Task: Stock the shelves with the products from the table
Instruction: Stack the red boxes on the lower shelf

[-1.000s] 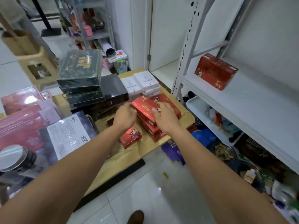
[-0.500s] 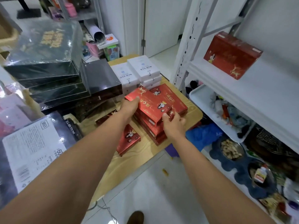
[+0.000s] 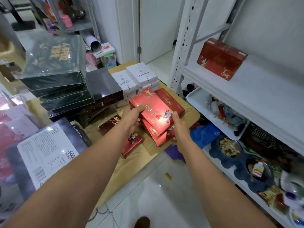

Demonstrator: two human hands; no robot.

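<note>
A: Flat, glossy red box [image 3: 153, 112], gold print catching the glare. It tops the red stack [image 3: 158, 139] at the wooden table's [image 3: 193, 112] right-hand corner.
B: Left hand [image 3: 131, 118] clamps its left edge, thumb on the lid. Right hand [image 3: 179, 130] grips the near corner, thumb over, fingers curled beneath.
A: Those lower fingers? Hidden under cardboard.
B: Another red carton [image 3: 222, 59] stands on the white metal shelf [image 3: 250, 91], its lettering too blurred to read.

Glossy red box [image 3: 151, 112] tilted, perhaps barely clear of red stack [image 3: 158, 139].
</note>
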